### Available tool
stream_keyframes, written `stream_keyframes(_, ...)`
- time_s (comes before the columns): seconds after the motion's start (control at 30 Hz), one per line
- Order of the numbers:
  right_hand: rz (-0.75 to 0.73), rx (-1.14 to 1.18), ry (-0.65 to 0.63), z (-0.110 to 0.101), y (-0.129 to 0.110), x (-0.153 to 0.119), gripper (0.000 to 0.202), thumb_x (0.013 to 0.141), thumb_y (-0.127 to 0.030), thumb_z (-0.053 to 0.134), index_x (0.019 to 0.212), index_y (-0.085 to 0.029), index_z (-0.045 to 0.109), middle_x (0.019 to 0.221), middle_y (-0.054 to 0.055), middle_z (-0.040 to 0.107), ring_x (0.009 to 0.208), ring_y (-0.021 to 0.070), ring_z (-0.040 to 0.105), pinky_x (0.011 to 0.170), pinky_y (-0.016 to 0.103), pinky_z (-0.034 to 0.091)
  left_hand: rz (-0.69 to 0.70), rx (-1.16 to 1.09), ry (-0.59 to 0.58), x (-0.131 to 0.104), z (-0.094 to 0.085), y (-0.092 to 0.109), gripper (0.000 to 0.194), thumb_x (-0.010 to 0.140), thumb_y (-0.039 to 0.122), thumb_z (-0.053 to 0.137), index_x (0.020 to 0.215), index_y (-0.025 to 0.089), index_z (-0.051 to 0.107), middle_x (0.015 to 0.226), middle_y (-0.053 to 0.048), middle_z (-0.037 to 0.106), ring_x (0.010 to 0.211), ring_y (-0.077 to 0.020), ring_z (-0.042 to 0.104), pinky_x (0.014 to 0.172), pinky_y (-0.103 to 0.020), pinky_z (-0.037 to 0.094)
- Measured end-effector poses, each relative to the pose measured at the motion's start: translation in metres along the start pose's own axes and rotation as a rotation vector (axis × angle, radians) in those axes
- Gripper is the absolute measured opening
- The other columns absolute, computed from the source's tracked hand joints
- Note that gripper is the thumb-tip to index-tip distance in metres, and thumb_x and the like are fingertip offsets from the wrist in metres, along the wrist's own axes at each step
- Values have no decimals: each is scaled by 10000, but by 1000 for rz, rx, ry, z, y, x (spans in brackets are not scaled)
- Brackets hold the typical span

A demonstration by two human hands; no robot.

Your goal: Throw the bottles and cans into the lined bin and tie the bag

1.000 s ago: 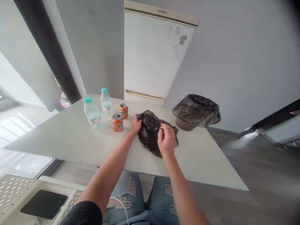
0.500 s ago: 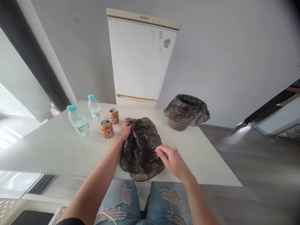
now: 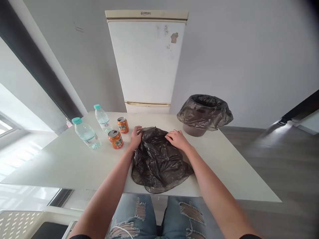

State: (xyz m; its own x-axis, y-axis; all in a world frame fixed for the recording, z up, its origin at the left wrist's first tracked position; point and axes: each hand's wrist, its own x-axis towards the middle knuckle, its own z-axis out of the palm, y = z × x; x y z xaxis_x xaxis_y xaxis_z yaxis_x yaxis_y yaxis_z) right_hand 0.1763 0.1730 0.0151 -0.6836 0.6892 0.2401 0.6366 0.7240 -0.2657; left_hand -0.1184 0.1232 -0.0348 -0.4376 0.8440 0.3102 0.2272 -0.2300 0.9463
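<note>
Crumpled translucent black plastic bag [image 3: 160, 162] on the white flat-topped bench [image 3: 245, 179], left hand [image 3: 136, 137] gripping its edge between fingers at ten o'clock, right hand [image 3: 178, 140] likewise at one, brown round plastic-lined bin [image 3: 194, 131] at two.

- Plastic bottles [image 3: 86, 133]: 2
- Orange drink cans [image 3: 116, 140]: 2
- Black plastic bags [image 3: 159, 162]: 2
- Waste bin [image 3: 194, 130]: 1
- White table [image 3: 239, 176]: 1
- White refrigerator [image 3: 147, 63]: 1
- Ripped jeans [image 3: 149, 209]: 1 pair

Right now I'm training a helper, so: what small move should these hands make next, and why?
Perhaps draw the right hand gently away from the left hand: both are at the far end of the black bin bag, which lies creased on the white table.
</note>
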Motion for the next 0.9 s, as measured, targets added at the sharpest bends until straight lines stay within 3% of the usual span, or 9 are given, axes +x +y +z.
stream_keyframes(0.17, 213, -84, 27, -4, 19, -10, 376, 1076, -339, 479, 871, -200, 762, 1002, 118, 759, 1050, 275, 654, 946, 405, 461, 9, 80, 31, -3, -8, 24, 419, 804, 206, 606, 1221, 209, 645, 1294, -103, 708, 1116, -245, 700, 1026, -444, 564)
stream_keyframes(0.3, 282, -83, 109, -4, 18, -7, 324, 1042, -269, 476, 933, -186, 770, 1102, 146, 738, 1143, 296, 634, 973, 411, 483, 292, 199, 14, -15, -19, 61, 454, 887, 233, 555, 1332, 234, 644, 1431, -95, 653, 1340, -277, 611, 1105, -464, 538)
stream_keyframes(0.4, 166, 25, 216, -3, 12, -4, 419, 1059, -245, 357, 1168, -186, 757, 1373, 143, 678, 1298, 270, 586, 1103, 416, 459, 487, 407, -135, -32, -8, 76, 446, 967, 227, 466, 1373, 217, 649, 1458, -100, 651, 1403, -264, 577, 1206, -489, 464)
stream_keyframes(0.5, 7, 139, 123, 1, 6, -2, 542, 1085, -325, 286, 1531, -197, 566, 1703, 90, 408, 1561, 247, 374, 1285, 444, 302, 472, 699, -366, -45, 18, 67, 502, 1044, 323, 438, 1507, 183, 570, 1609, -139, 537, 1519, -293, 475, 1280, -524, 367)
stream_keyframes(0.6, 7, 156, -92, 10, 6, -2, 696, 1100, -513, 224, 1698, -168, 308, 1795, 77, 173, 1665, 256, 141, 1342, 492, 158, 406, 947, -524, -50, 36, 45, 662, 1071, 478, 434, 1634, 130, 410, 1725, -178, 353, 1626, -354, 280, 1308, -583, 276)
stream_keyframes(0.7, 103, 113, -206, 15, 11, -1, 805, 1085, -624, 149, 1718, -135, 238, 1798, 97, 120, 1675, 267, 85, 1348, 501, 107, 322, 1070, -564, -46, 30, 27, 743, 1079, 571, 389, 1663, 114, 358, 1741, -179, 310, 1642, -367, 222, 1314, -560, 261)
stream_keyframes(0.9, 143, 25, -250, 16, 23, -1, 747, 1089, -595, 129, 1719, -216, 264, 1799, 56, 139, 1675, 257, 86, 1349, 511, 61, 243, 1055, -636, -37, 0, 20, 766, 1075, 636, 352, 1679, 165, 350, 1759, -144, 271, 1644, -319, 236, 1321, -499, 268)
